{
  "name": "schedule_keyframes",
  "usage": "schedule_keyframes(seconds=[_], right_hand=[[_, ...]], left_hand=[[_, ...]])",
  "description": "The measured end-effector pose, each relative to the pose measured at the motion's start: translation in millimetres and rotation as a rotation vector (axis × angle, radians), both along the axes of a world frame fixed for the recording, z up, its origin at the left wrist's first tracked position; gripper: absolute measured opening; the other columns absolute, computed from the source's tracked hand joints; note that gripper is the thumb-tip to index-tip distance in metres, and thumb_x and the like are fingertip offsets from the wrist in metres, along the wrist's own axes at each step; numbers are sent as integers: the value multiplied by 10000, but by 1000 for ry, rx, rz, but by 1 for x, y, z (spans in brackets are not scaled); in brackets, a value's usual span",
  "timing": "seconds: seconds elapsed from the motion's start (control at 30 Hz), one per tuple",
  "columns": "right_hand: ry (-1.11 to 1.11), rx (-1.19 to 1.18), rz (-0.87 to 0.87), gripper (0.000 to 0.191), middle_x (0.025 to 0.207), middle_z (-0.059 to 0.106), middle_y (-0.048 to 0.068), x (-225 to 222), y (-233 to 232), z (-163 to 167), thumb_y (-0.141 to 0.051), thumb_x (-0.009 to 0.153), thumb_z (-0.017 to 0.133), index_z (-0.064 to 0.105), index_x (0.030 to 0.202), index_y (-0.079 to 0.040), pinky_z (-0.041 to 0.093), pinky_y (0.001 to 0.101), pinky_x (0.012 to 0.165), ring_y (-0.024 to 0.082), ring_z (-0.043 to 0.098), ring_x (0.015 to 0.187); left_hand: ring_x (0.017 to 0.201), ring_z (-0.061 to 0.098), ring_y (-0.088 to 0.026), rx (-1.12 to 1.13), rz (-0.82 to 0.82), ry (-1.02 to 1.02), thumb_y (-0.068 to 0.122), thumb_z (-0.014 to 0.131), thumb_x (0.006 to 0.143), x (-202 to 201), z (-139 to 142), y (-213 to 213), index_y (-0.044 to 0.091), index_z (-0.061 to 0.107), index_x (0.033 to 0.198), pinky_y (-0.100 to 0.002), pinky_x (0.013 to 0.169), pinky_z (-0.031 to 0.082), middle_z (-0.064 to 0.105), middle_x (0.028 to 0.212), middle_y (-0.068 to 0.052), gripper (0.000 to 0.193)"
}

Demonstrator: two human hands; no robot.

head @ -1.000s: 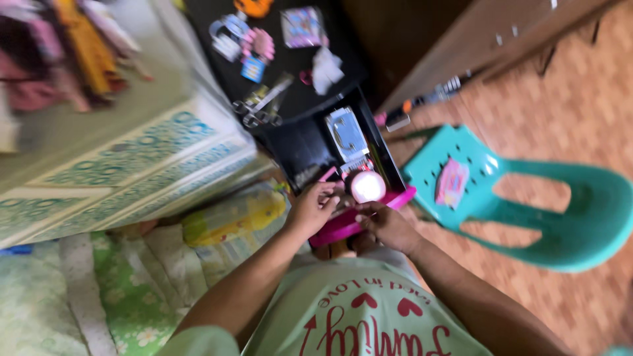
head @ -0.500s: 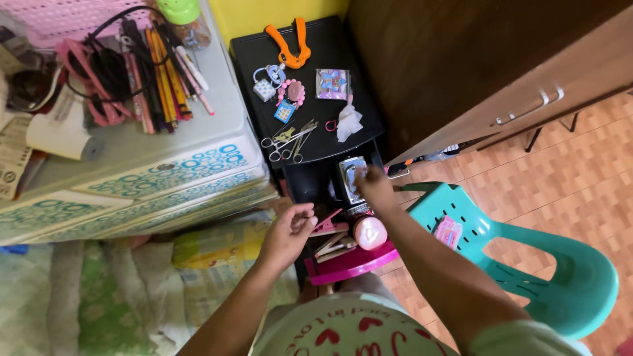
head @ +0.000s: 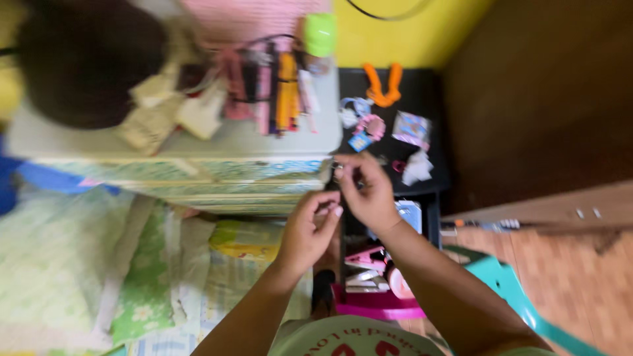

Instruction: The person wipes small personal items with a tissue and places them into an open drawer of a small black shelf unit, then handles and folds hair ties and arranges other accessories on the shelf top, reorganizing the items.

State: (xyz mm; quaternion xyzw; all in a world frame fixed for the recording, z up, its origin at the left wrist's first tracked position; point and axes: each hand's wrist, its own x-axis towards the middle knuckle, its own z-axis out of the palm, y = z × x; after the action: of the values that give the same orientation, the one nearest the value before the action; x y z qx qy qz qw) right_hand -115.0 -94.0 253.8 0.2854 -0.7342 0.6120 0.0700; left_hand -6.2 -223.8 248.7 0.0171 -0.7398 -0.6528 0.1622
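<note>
Blurry; left hand (head: 310, 231) fingers curled, contents unclear; right hand (head: 369, 191) pinches a small metal item (head: 339, 170), over black counter (head: 422, 86); pink tray (head: 376, 306) below.

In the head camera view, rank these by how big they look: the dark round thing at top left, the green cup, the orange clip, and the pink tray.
1. Dark round thing, clearly largest.
2. Pink tray, partly hidden by the arm.
3. Orange clip and green cup look alike; blur prevents ranking.
</note>
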Motion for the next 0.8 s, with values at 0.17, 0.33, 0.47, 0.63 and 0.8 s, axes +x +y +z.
schedule_keyframes(seconds=[0.17, 0.33, 0.47, 0.63, 0.8], right_hand=[[130, 148, -96, 178, 845, 550, 29, -25, -60, 68, -53, 993, 720, 674, 1158, -6, 443, 266, 726, 100, 518, 750], [154, 161, 173, 140, 930, 627, 59, 9, -110, 94, -72, 986, 675, 678, 1120, -31, 509, 274, 693, 131, 614, 775], [163, 359, 300, 220, 925, 644, 119, 28, -149, 104, -82, 893, 717, 704, 1110, -48, 542, 327, 671, 236, 665, 763], [484, 312, 159, 168, 1064, 685, 142, -2, -208, 125, -64, 947, 692, 695, 1115, -59, 564, 412, 838, 348, 690, 957], [782, 465, 277, 380, 1181, 675, 115, -32, -287, 148, -84, 822, 709, 705, 1200, -125, 540, 440, 920, 324, 643, 1107]], left_hand=[[1012, 690, -137, 18, 196, 72, 76, 666, 990, 11, 27, -52, 12, 652, 1193, -277, 929, 555, 706, 1112, -88, 213], [992, 686, -137, 85, 338, 132, 84, 666, 986, 28, 35, -90, 18, 652, 1194, -275, 898, 554, 711, 1106, -87, 219], [1009, 699, -156, 15, 487, 157, 99, 663, 971, 36, 49, -122, 29, 647, 1199, -283, 864, 563, 705, 1131, -90, 239], [989, 677, -238, -302, 641, 210, 96, 689, 940, 28, 83, -173, 40, 665, 1175, -331, 797, 562, 665, 1133, -124, 242], [1058, 661, -260, -318, 803, 309, 64, 653, 961, 16, 105, -213, 34, 611, 1292, -342, 909, 548, 611, 1194, -139, 335]])
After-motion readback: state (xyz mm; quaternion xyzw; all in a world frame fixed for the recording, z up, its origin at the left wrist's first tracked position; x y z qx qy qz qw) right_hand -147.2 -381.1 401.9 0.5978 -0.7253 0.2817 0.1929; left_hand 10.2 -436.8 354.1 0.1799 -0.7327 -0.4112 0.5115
